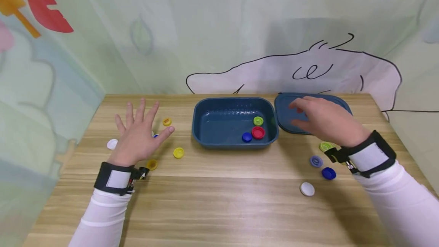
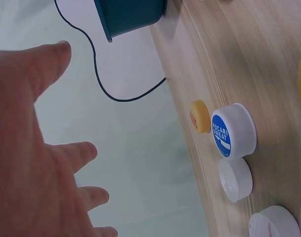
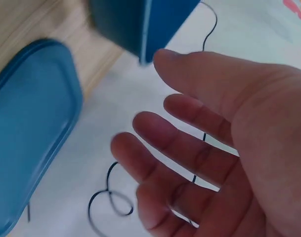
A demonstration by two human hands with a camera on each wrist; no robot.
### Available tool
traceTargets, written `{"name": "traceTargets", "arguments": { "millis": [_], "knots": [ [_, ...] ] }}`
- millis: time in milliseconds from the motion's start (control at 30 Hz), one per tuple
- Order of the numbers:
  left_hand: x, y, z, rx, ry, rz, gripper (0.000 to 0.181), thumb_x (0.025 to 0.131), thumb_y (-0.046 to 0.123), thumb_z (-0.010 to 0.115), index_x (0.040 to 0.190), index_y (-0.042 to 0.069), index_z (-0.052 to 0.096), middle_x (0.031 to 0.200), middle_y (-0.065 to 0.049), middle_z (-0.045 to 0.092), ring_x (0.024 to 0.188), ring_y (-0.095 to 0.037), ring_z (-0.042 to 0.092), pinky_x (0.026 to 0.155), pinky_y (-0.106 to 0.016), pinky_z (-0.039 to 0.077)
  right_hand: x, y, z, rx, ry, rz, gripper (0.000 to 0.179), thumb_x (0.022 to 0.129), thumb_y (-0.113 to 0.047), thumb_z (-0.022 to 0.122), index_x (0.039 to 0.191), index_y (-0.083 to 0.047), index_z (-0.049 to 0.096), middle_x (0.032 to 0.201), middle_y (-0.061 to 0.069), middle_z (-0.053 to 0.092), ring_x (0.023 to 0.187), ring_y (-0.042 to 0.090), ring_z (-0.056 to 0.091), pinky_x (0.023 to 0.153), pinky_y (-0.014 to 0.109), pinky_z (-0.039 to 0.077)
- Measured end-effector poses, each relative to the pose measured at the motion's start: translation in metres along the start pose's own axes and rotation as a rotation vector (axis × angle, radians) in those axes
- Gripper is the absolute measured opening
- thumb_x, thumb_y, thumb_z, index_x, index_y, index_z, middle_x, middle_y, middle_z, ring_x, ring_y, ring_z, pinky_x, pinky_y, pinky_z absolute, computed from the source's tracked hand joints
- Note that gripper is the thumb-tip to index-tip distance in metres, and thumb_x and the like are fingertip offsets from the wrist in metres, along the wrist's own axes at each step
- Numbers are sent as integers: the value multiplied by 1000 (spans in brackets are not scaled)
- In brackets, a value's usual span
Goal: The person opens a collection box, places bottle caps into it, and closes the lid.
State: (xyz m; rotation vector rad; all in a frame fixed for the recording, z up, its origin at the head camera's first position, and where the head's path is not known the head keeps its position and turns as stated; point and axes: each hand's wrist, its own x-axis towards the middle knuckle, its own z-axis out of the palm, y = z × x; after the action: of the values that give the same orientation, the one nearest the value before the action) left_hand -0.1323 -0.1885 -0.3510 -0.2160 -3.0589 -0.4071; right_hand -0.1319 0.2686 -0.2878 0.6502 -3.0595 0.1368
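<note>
My left hand (image 1: 137,138) hovers above the left side of the table with fingers spread, holding nothing. Below it lie a white bottle cap with a blue label (image 2: 234,131), a plain white cap (image 2: 235,178) and an orange cap (image 2: 200,116). Over the blue lid (image 1: 286,113) my right hand (image 1: 326,121) hangs with loosely bent fingers and nothing between them. Between the hands stands a blue box (image 1: 219,146). Inside, toward its right end, are a green cap (image 1: 258,121), a red cap (image 1: 258,132) and a blue cap (image 1: 247,137).
Yellow caps (image 1: 178,153) lie left of the box. To its right are a green cap (image 1: 325,146), a light purple cap (image 1: 316,161), a dark blue cap (image 1: 329,173) and a white cap (image 1: 307,189). A printed cloth (image 1: 205,29) hangs behind the wooden table (image 1: 219,201).
</note>
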Motion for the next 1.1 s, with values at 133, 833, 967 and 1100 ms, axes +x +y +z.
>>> {"name": "traceTargets", "arguments": {
  "millis": [133, 833, 967, 1100],
  "knots": [
    [2, 0, 2, -1, -5, 2, 87, 82, 76, 37, 151, 29, 12, 158, -12, -4, 140, -36, -25, 100, -72, -17, -19, 15, -2, 0, -54, 29, 36, 80, -28, 73, 113, -14, 63, 98, 2, 66, 87, 17, 61, 71, 38, 53],
    [-1, -2, 1, -11, -3, 11, 88, 82, 76, 37, 151, 28, 12, 158, -12, -7, 139, -36, -27, 99, -71, -20, -63, 66, 54, 20, -273, 175, 32, 78, -24, 74, 105, -10, 65, 86, 2, 65, 74, 15, 57, 64, 37, 52],
    [-1, -2, 1, -4, -3, 10, 88, 82, 76, 37, 151, 28, 12, 158, -12, -7, 139, -36, -27, 99, -71, -19, -61, 65, 54, 22, -270, 161, 28, 78, -24, 74, 101, -11, 65, 82, 0, 63, 70, 13, 55, 61, 33, 50],
    [0, -1, 0, 1, -5, 10, 88, 82, 77, 36, 151, 28, 12, 158, -12, -7, 139, -36, -27, 99, -71, -20, -57, 57, 41, 15, -255, 159, 29, 79, -25, 74, 102, -10, 65, 82, 0, 62, 71, 14, 55, 61, 33, 50]
  ]
}}
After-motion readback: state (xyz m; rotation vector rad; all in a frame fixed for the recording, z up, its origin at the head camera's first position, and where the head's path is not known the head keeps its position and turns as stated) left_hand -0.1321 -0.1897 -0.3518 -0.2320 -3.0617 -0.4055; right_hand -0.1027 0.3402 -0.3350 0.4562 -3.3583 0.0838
